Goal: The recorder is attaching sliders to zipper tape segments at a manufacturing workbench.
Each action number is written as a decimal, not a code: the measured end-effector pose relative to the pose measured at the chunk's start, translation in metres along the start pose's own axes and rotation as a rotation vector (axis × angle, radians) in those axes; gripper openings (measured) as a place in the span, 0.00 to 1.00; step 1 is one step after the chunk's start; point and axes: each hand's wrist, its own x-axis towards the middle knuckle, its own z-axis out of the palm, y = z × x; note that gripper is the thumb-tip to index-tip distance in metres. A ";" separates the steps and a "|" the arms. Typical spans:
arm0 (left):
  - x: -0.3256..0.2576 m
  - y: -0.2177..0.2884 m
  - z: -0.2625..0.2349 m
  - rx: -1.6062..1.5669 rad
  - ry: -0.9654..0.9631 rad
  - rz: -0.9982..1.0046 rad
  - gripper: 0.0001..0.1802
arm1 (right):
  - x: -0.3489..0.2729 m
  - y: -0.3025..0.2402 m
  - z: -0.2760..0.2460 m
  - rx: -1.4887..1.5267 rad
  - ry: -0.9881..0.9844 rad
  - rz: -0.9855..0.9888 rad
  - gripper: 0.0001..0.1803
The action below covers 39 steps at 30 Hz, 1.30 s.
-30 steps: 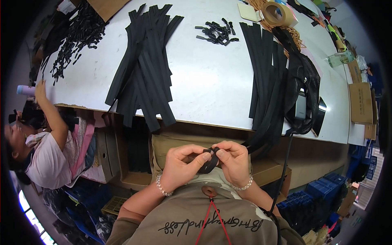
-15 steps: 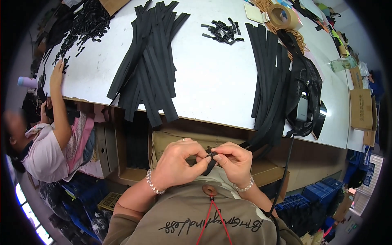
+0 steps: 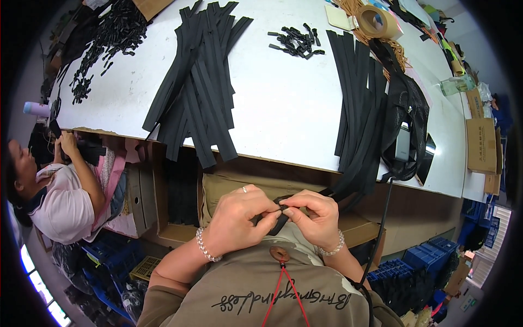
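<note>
In front of my waist, my left hand point(image 3: 239, 219) and my right hand point(image 3: 316, 219) meet, thumbs and forefingers pinched on a black zipper strip point(image 3: 278, 225). A small dark part sits between the fingertips; they hide most of it, so its kind is unclear. Beyond my right hand, black strip runs up toward the bundle of black zipper strips point(image 3: 353, 109) hanging over the table edge. Further left lies a larger crossed heap of black zipper strips point(image 3: 204, 82). A small pile of black zipper sliders point(image 3: 296, 42) rests between the two bundles.
The white table point(image 3: 272, 109) spans the far side. On it are a black mesh bag point(image 3: 413, 103) with a phone point(image 3: 402, 143), a tape roll point(image 3: 376, 23) and a big slider pile point(image 3: 117, 32). A co-worker point(image 3: 68, 196) sits at left; blue crates point(image 3: 430, 256) stand at right.
The co-worker's arm has drawn back from the slider pile to near the table edge. My hands stay together, with a slight shift of the fingers on the strip.
</note>
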 end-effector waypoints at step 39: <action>-0.009 -0.053 0.043 -0.780 0.115 -0.561 0.04 | -0.003 0.047 0.017 0.586 0.103 0.439 0.05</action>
